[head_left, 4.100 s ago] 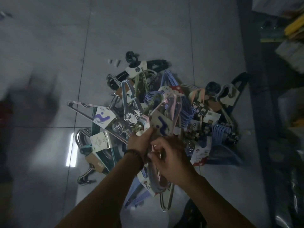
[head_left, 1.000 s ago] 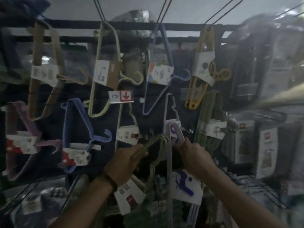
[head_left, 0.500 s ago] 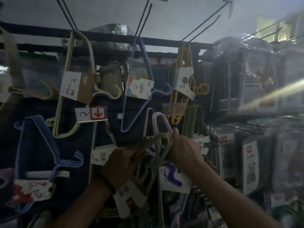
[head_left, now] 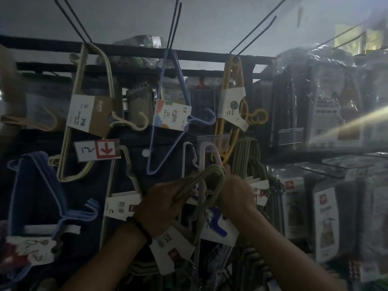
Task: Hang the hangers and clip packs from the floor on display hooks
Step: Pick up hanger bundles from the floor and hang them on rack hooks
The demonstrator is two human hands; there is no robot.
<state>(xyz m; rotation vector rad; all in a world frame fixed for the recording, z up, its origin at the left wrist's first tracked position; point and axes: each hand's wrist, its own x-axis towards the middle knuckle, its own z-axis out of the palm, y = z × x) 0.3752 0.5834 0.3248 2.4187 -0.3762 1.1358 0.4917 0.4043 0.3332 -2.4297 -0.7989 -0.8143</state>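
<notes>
**Two packs, one crowded rack**

Two hanger packs up at a dim display wall, one per hand. Left hand (head_left: 161, 206) clenched around the olive pack (head_left: 201, 181), corner loop raised toward the rack, label card dangling below the wrist. Right hand (head_left: 235, 194) closed on the pink pack (head_left: 210, 156), fingers hidden behind the wires, blue-marked card (head_left: 218, 225) hanging under it. Held sideways and high, probably to present a corner of each bundle to a hook, as with the packs already up: cream pack (head_left: 88, 114), blue pack (head_left: 168, 114) and yellow pack (head_left: 231, 101), each slung by one corner from the top wire hooks (head_left: 174, 24). Target hook not visible, likely behind the hands in the middle row. Whether the pink pack already rides a hook: impossible to tell. Olive pack kept clear to one side, seemingly waiting its turn. Risk of snagging on neighbouring wires in so tight a space.
</notes>
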